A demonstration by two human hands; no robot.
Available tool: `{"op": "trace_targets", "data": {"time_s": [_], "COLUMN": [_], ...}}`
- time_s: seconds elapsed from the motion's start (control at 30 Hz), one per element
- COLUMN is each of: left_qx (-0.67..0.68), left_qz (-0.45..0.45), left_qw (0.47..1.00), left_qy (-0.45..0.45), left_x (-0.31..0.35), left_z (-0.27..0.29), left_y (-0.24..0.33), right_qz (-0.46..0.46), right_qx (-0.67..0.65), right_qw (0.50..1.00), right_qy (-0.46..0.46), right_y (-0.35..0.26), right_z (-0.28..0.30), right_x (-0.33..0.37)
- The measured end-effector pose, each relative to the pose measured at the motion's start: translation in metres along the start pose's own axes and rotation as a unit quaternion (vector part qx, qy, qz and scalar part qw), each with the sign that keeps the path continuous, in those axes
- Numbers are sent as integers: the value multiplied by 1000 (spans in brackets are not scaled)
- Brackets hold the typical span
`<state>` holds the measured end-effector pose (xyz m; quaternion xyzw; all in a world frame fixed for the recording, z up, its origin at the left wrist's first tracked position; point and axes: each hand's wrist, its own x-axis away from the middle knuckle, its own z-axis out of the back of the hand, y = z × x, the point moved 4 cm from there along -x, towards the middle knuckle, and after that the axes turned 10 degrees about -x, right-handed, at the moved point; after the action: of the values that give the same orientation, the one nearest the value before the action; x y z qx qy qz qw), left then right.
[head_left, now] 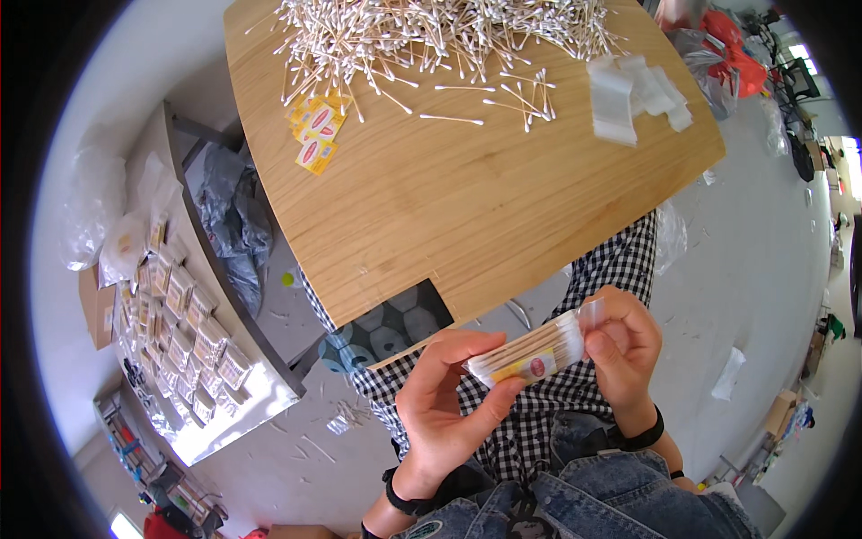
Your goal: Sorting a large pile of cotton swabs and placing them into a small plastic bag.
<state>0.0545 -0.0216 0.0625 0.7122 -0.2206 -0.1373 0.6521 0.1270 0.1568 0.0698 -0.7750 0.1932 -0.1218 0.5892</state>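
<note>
Far to the left of both hands, packed swab packets (193, 346) are laid in rows on a low side surface (260, 386), with clear bags (90, 211) heaped beyond them. Above and ahead of the hands, a wooden table (467, 216) is seen; yellow label slips (316, 130) lie at its left part, a heap of loose cotton swabs (431, 31) is spread along its far edge, and a stack of empty clear sleeves (633, 94) is placed to the right. Below the table edge, the left hand (444, 404) is closed on one end of a filled swab packet (530, 352), which is pinched between thumb and fingers over the lap. Directly to the right, the right hand (624, 346) is closed on the packet's other end, where the clear flap of the sleeve is pressed by the fingertips. The packet is held level between the two hands, with its yellow label turned upward. The step in hand is judged to be the closing of the filled sleeve. The next move is judged to call for a firm fold of the flap while the swabs are kept bunched by the left hand, so that none are allowed to slide out
</note>
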Motion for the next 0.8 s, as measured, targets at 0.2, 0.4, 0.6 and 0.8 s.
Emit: {"op": "trace_targets", "data": {"time_s": [0.2,0.4,0.6,0.8], "left_qx": [17,6,1,2], "left_qz": [13,5,-37,-29], "left_qw": [1000,1000,999,999], "left_qy": [0,25,30,38], "left_x": [2,4,1,3], "left_z": [0,0,-1,-2], "left_y": [-3,-1,3,4], "right_qz": [14,31,9,-13], "right_qx": [18,17,6,-17], "right_qw": [1000,999,1000,1000], "right_qy": [-19,-15,-3,16], "right_y": [-2,-1,-1,-2], "right_z": [1,1,0,-1], "right_x": [2,4,5,6]}}
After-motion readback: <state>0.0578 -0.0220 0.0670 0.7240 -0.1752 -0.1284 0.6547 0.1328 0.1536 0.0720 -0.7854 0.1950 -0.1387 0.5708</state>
